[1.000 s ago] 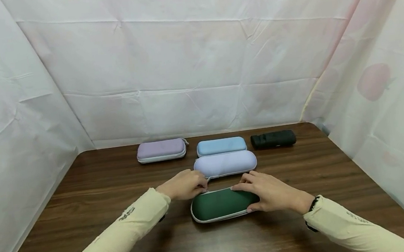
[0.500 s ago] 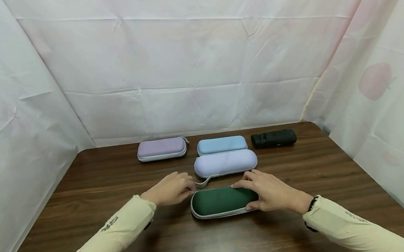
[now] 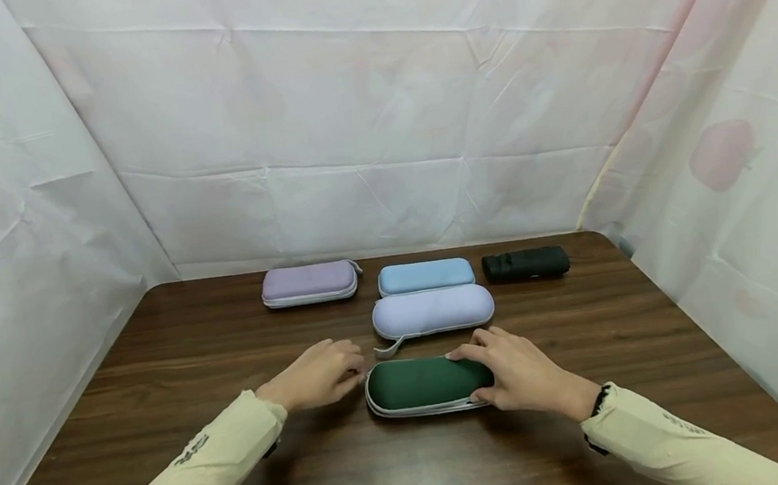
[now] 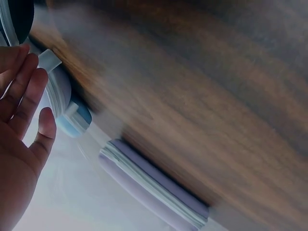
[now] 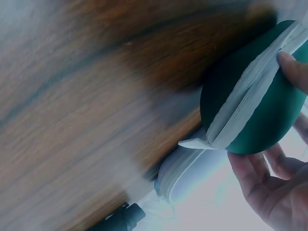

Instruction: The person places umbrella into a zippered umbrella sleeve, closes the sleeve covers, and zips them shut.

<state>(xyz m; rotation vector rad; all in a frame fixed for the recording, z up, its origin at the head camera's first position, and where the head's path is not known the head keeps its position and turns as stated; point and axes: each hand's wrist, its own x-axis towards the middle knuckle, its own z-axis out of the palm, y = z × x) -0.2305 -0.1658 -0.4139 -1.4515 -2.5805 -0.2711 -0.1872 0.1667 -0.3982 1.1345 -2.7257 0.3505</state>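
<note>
A dark green zip-up glasses case (image 3: 423, 383) with a grey zipper band lies at the front middle of the table. My right hand (image 3: 522, 371) grips its right end, thumb on the near side and fingers on the far side; the right wrist view shows the thumb (image 5: 294, 71) by the zipper seam. At the left end, my left hand (image 3: 321, 374) has thumb and fingertips together at the zipper seam, pinching the zipper pull, which the fingers hide. Just behind lies a lavender case (image 3: 433, 311) with its grey strap (image 3: 390, 349) pointing left.
A light blue case (image 3: 426, 276) sits directly behind the lavender one. A purple case (image 3: 309, 283) lies at the back left, a black case (image 3: 526, 264) at the back right. White cloth (image 3: 360, 118) hangs around the brown wooden table (image 3: 179, 362).
My left hand has slid left and toward me, from the green case's far edge round to its left end, uncovering the lavender case's strap. My right hand has kept its grip.
</note>
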